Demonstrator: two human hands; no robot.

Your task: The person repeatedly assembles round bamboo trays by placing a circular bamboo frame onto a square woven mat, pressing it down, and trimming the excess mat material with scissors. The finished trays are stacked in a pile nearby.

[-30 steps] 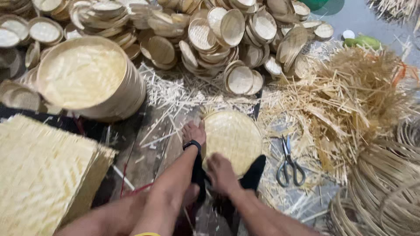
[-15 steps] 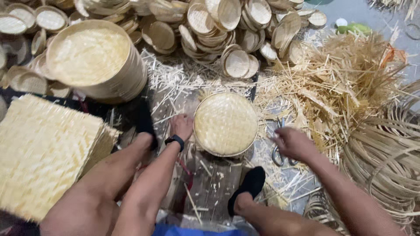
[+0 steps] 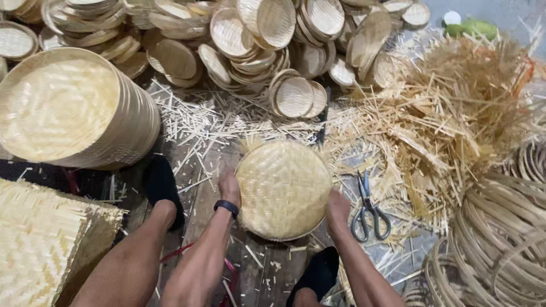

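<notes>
At the left edge of the floor a stack of flat woven mats [image 3: 34, 244] is seen, and beyond it a tall stack of large round trays [image 3: 74, 108] lies tipped on its side. Across the far edge, many small woven trays [image 3: 256, 34] are heaped.

The left hand [image 3: 229, 187], a dark band at its wrist, is pressed against the left rim of a round woven bamboo tray [image 3: 283, 190], fingers curled onto the edge. The tray rests on the floor near the middle, among scattered splinters [image 3: 193, 122], between the person's two dark-socked feet. It is pale yellow, plaited in a close herringbone weave, with a few loose strip ends sticking out at its far rim. It is judged light, fairly stiff yet springy, and easily frayed at the edge, so it is best held at opposite sides of the rim. The right hand [image 3: 338, 207] is laid on the right rim, gripping it.

Just beside that hand lie scissors [image 3: 368, 211]. Farther right, a pile of bamboo offcuts [image 3: 449, 113] and coiled bamboo hoops [image 3: 500, 239] are seen.
</notes>
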